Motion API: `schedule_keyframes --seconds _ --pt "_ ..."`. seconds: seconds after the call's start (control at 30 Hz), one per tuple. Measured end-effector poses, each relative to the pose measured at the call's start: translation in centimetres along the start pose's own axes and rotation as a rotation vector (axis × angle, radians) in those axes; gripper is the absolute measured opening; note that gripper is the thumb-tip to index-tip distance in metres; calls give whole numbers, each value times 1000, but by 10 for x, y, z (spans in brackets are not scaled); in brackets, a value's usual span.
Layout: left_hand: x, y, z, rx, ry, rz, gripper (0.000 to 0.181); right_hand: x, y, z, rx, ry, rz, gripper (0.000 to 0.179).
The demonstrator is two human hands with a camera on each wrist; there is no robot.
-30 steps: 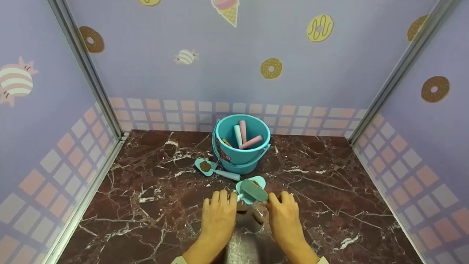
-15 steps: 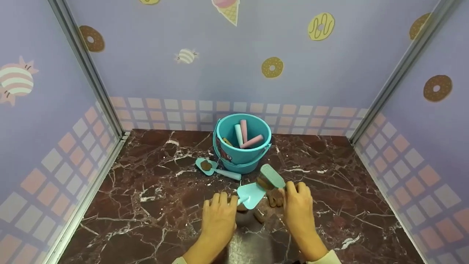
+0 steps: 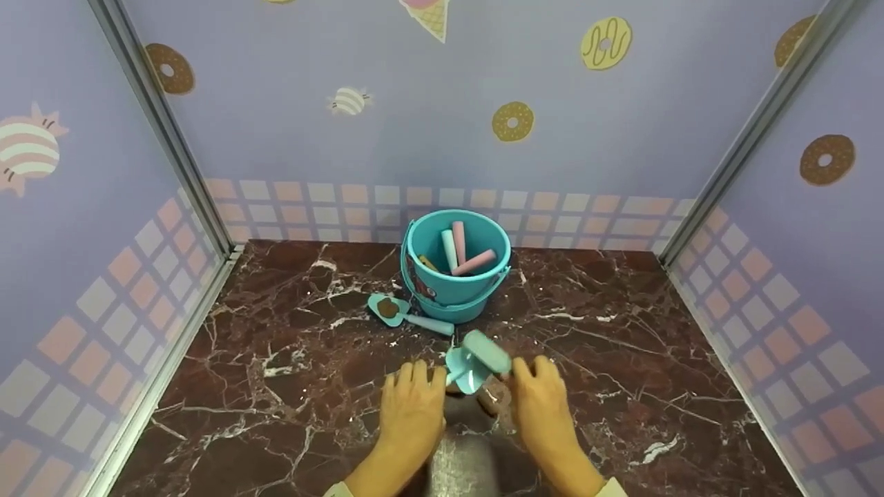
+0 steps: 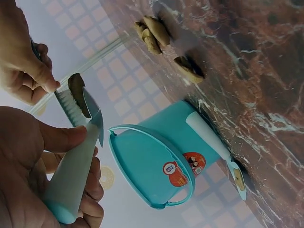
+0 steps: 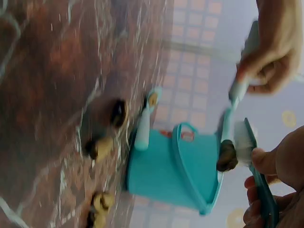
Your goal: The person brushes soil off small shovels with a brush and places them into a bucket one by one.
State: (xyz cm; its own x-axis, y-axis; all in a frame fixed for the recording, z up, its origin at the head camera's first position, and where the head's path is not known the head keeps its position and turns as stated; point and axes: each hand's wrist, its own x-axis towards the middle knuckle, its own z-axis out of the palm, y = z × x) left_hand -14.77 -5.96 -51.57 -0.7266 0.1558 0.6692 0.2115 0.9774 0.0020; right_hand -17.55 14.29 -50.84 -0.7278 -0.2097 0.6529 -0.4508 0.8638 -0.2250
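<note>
My left hand [image 3: 413, 407] grips the pale handle of a small toy shovel [image 4: 73, 173], held above the table. In the left wrist view a brown lump [image 4: 77, 95] sits on the shovel's light blue blade. My right hand [image 3: 542, 404] holds a small green brush [image 3: 487, 351] by its handle. In the right wrist view, the brush's white bristles [image 5: 243, 145] are close against the blade and the lump [image 5: 227, 156]; whether they touch it is unclear. Several other brown lumps [image 4: 154, 33] lie on the table below.
Just beyond the hands stands a turquoise bucket [image 3: 449, 297] with pink and pale blue handles sticking up inside. Before it lies a second shovel [image 3: 428, 324], a brown lump on its blade. Patterned lilac walls [image 3: 428, 152] enclose the dark marbled table [image 3: 276, 414].
My right hand swung the brush right, off the shovel blade, then brought it back left over the blade. My left hand has stayed nearly still with the shovel.
</note>
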Motion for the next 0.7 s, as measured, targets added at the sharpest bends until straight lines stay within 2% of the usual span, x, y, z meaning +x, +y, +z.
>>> schedule_keyframes --seconds 0.13,0.23,0.3,0.4,0.53,0.7 --pt "-3 -1 -1 -5 -17 -7 38 12 23 -2 -26 48 79 24" --pt "-2 -2 -2 -16 -40 -18 34 16 28 -5 -26 91 112 25" --pt "-1 -2 -3 -20 -56 -29 31 14 22 -7 -2 81 99 23" --pt "1 -2 -4 -22 -69 -41 31 6 5 -7 41 16 30 21" --pt "4 -1 -6 -14 -69 -36 35 -3 -11 -2 43 -55 -50 19" --pt "2 -2 -7 19 -41 -14 35 -1 -1 4 5 -24 -15 23"
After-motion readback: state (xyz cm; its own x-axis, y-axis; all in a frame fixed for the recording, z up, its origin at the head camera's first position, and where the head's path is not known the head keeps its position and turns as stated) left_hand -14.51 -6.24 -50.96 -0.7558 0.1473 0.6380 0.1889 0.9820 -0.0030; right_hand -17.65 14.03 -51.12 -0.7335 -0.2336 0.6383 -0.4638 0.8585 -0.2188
